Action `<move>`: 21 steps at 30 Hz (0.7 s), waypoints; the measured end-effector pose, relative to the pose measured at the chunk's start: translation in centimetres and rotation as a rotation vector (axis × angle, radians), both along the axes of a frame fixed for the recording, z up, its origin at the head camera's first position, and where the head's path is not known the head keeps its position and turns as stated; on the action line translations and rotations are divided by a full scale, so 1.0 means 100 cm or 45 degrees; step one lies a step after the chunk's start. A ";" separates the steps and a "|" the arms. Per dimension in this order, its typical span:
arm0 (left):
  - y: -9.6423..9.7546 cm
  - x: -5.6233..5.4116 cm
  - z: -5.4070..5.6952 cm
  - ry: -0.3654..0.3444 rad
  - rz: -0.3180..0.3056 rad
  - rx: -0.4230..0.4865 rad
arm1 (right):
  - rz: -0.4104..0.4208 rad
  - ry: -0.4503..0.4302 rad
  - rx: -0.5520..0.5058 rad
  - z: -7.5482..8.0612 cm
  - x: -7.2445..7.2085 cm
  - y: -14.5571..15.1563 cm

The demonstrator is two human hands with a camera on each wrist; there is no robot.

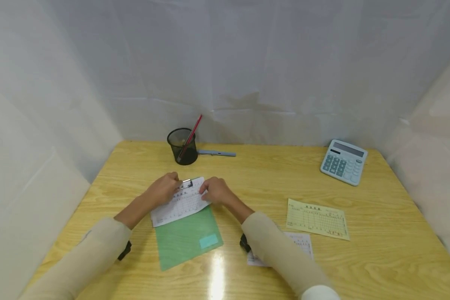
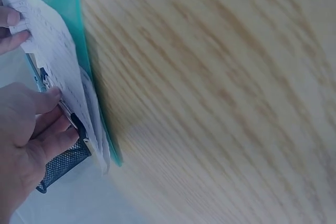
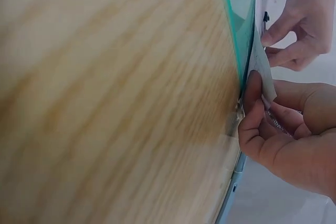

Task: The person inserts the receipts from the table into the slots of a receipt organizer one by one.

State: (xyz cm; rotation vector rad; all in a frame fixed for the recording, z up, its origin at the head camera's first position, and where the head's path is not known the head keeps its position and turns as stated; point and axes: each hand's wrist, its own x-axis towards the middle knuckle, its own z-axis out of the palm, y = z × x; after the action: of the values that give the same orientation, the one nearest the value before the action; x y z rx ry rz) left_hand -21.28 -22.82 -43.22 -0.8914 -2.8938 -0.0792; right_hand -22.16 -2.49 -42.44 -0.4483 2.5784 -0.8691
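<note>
"Sleeves stand nearest: a pale left sleeve (image 1: 84, 256) and a pale right sleeve (image 1: 283, 254), the latter partly covering a white form (image 1: 303, 244) on the worktop (image 1: 264, 175). What lies beyond?"

"Green folder (image 1: 181, 239), nearer the worktop's left edge than its right; blue label (image 1: 208, 241) by the folder's near right corner. Yellow form (image 1: 316, 218) lies well apart, toward the worktop's right edge."

"And the work itself?"

"White slip (image 1: 183, 207), lying over the folder's far half. Right hand (image 1: 218, 191): thumb and fingers pinch the slip's right edge, which bends up. Left hand (image 1: 166, 188): pinches the clip (image 1: 189, 183) at the slip's far edge. Whether the clip's mouth is parted, I cannot tell."

"Recommendation?"

"Step in hand, in my judgement: seating paper at the clip. Hold the clip firmly with the left, square the slip's far edge to the folder's, and guide with light right fingertips to avoid creasing. Releasing early would probably leave it skewed. The left wrist view suggests more than one sheet; align them together."

"Remaining items?"

"Calculator (image 1: 344, 162) at the worktop's far right corner. Along the far edge, left of middle, blue pen (image 1: 219, 153) and mesh cup (image 1: 175, 146), with a red pencil (image 1: 196, 126) leaning in it."
</note>
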 end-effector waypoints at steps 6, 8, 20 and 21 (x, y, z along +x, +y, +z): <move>0.000 0.001 -0.002 0.051 -0.020 -0.025 | -0.037 -0.038 0.015 0.000 -0.002 -0.005; 0.000 0.001 -0.001 0.047 -0.014 -0.037 | -0.039 -0.037 0.014 0.001 -0.003 -0.006; 0.002 0.002 0.001 0.001 0.011 -0.027 | -0.037 0.016 0.040 0.003 -0.004 -0.011; 0.002 0.002 0.001 -0.002 0.011 -0.027 | -0.039 0.013 0.035 0.004 -0.004 -0.011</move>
State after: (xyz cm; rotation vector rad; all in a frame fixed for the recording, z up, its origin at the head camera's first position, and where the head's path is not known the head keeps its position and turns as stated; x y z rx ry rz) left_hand -21.06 -22.60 -43.16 -0.8820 -2.9049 -0.0489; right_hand -22.53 -3.62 -42.08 -0.4071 2.6100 -0.8426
